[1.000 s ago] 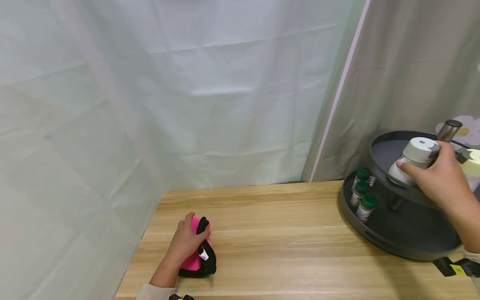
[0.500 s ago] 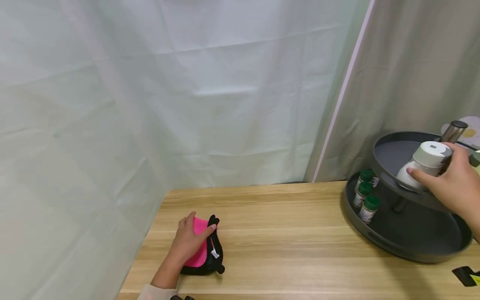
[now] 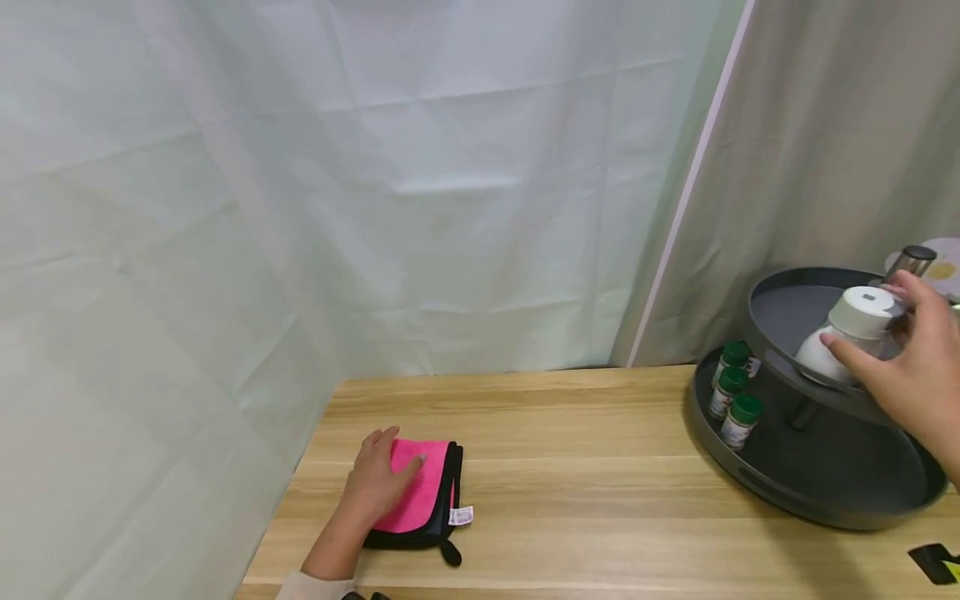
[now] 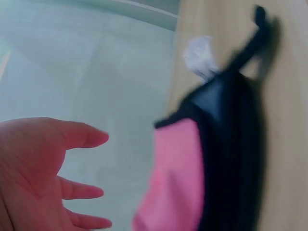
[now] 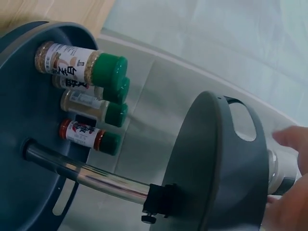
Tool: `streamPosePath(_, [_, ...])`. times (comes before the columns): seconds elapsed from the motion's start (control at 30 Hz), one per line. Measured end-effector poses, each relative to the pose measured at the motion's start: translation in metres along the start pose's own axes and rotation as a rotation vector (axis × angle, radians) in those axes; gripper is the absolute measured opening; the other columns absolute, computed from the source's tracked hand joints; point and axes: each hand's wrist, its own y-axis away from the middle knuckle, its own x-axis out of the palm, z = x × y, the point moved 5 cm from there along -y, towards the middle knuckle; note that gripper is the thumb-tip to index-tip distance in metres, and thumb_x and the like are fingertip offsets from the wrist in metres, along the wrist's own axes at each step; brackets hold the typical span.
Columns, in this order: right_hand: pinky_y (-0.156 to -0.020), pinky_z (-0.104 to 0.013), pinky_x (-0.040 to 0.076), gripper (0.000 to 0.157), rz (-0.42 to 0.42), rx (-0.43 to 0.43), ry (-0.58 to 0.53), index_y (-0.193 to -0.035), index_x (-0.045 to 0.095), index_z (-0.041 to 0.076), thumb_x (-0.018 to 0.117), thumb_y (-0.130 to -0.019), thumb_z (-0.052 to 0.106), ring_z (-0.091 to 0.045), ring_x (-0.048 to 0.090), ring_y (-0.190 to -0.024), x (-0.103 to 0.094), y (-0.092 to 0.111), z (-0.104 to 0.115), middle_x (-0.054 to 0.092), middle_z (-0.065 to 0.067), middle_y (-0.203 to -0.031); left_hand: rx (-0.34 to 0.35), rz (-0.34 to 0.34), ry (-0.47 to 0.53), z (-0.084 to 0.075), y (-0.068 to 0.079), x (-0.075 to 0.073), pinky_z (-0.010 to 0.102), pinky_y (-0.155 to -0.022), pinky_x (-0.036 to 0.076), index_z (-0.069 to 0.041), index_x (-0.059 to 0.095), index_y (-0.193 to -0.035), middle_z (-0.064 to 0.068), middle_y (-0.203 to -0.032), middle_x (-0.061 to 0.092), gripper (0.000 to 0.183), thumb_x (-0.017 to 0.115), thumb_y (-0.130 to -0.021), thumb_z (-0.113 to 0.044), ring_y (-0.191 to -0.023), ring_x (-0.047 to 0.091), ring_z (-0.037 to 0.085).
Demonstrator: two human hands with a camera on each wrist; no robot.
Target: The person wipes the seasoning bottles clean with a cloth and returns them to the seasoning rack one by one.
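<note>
In the head view a folded pink cloth (image 3: 420, 492) with black edging, a hanging loop and a white tag lies on the wooden table. My left hand (image 3: 375, 487) is over its left part, fingers spread. The left wrist view shows the same hand (image 4: 38, 178) with straight fingers, apart from the cloth (image 4: 180, 178). On the upper tier of a dark grey two-tier turntable (image 3: 780, 312), a white-lidded jar (image 3: 855, 321) with white contents stands at the near rim. My right hand (image 3: 911, 358) is loosely around it, thumb at its side and fingers raised off the lid.
Several green-capped spice jars (image 5: 108, 70) stand on the turntable's lower tier (image 3: 840, 467). A metal cylinder (image 3: 911, 260) rises behind the white-lidded jar. Pale curtains (image 3: 480, 208) hang behind the table (image 3: 562, 467) and along its left side.
The cloth has unfolded flatter towards the right as my left hand released it. My right fingers have loosened and lifted from the jar, which stays on the upper tier. The view shifted slightly.
</note>
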Motion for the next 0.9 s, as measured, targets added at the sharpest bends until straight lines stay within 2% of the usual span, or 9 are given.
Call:
streamPosePath(0.07, [-0.121, -0.016, 0.020, 0.075, -0.099, -0.073, -0.040, -0.155, 0.031, 0.001, 0.066, -0.089, -0.001, -0.008, 0.032, -0.144, -0.004, -0.001, 0.007, 0.035, -0.021, -0.156, 0.031, -0.046, 0.024, -0.009, -0.001, -0.007, 0.064, -0.110, 0.039, 0.001, 0.044, -0.147, 0.030, -0.150, 0.040, 0.065, 0.065, -0.095, -0.031, -0.136, 0.044, 0.051])
streamPosePath(0.17, [-0.112, -0.009, 0.024, 0.060, -0.226, -0.188, -0.069, -0.143, 0.049, -0.003, 0.065, -0.086, -0.002, 0.013, 0.033, -0.128, -0.011, -0.003, 0.021, 0.047, 0.009, -0.149, 0.080, -0.108, 0.089, -0.026, 0.000, -0.020, 0.059, -0.109, 0.042, -0.002, 0.053, -0.141, 0.023, -0.143, 0.053, 0.053, 0.064, -0.097, -0.029, -0.133, 0.051, 0.043])
streamPosePath(0.27, [-0.103, -0.008, 0.029, 0.046, -0.285, -0.293, -0.094, -0.132, 0.060, -0.004, 0.062, -0.086, 0.003, 0.015, 0.038, -0.123, -0.016, 0.000, 0.039, 0.046, 0.031, -0.137, 0.119, -0.149, 0.150, -0.044, 0.002, -0.033, 0.056, -0.107, 0.045, -0.007, 0.059, -0.135, 0.016, -0.136, 0.062, 0.043, 0.063, -0.098, -0.029, -0.130, 0.055, 0.036])
streamPosePath(0.37, [-0.100, -0.006, 0.033, 0.039, -0.287, -0.368, -0.108, -0.126, 0.064, -0.006, 0.060, -0.089, 0.008, 0.014, 0.042, -0.123, -0.017, 0.008, 0.059, 0.048, 0.035, -0.130, 0.170, -0.180, 0.199, -0.063, 0.007, -0.044, 0.055, -0.109, 0.044, -0.012, 0.063, -0.131, 0.010, -0.134, 0.064, 0.036, 0.063, -0.099, -0.028, -0.131, 0.056, 0.032])
streamPosePath(0.5, [-0.100, -0.005, 0.032, 0.032, -0.212, -0.409, -0.090, -0.121, 0.066, -0.008, 0.061, -0.093, 0.007, 0.016, 0.043, -0.120, -0.008, 0.023, 0.081, 0.049, 0.034, -0.128, 0.279, -0.253, 0.262, -0.091, 0.017, -0.056, 0.052, -0.110, 0.045, -0.017, 0.071, -0.122, 0.003, -0.128, 0.068, 0.025, 0.065, -0.098, -0.025, -0.129, 0.059, 0.027])
streamPosePath(0.63, [-0.100, -0.005, 0.030, 0.025, -0.088, -0.434, -0.103, -0.117, 0.069, -0.003, 0.064, -0.093, 0.001, 0.016, 0.045, -0.115, 0.011, 0.038, 0.094, 0.053, 0.029, -0.125, 0.454, -0.339, 0.284, -0.119, 0.025, -0.058, 0.048, -0.104, 0.050, -0.020, 0.074, -0.116, 0.000, -0.122, 0.071, 0.020, 0.066, -0.098, -0.021, -0.122, 0.064, 0.023])
streamPosePath(0.8, [-0.105, -0.003, 0.028, 0.035, 0.099, -0.506, -0.111, -0.122, 0.070, 0.010, 0.071, -0.088, 0.000, 0.011, 0.046, -0.126, 0.046, 0.055, 0.101, 0.064, 0.002, -0.127, 0.669, -0.360, 0.237, -0.143, 0.025, -0.044, 0.053, -0.105, 0.049, -0.016, 0.070, -0.124, 0.005, -0.128, 0.069, 0.028, 0.068, -0.096, -0.019, -0.128, 0.061, 0.028])
streamPosePath(0.87, [-0.106, -0.004, 0.026, 0.040, 0.172, -0.505, -0.078, -0.127, 0.068, 0.016, 0.073, -0.088, 0.004, 0.005, 0.047, -0.130, 0.063, 0.061, 0.101, 0.063, -0.003, -0.132, 0.702, -0.339, 0.217, -0.149, 0.021, -0.035, 0.058, -0.109, 0.045, -0.014, 0.067, -0.129, 0.008, -0.134, 0.066, 0.034, 0.068, -0.096, -0.020, -0.135, 0.055, 0.032])
streamPosePath(0.9, [-0.107, -0.008, 0.029, 0.043, 0.205, -0.500, -0.052, -0.129, 0.066, 0.018, 0.074, -0.089, 0.006, 0.000, 0.048, -0.131, 0.071, 0.064, 0.101, 0.062, -0.004, -0.135, 0.707, -0.329, 0.208, -0.150, 0.019, -0.030, 0.060, -0.110, 0.042, -0.013, 0.066, -0.131, 0.008, -0.137, 0.064, 0.036, 0.068, -0.096, -0.020, -0.138, 0.052, 0.033])
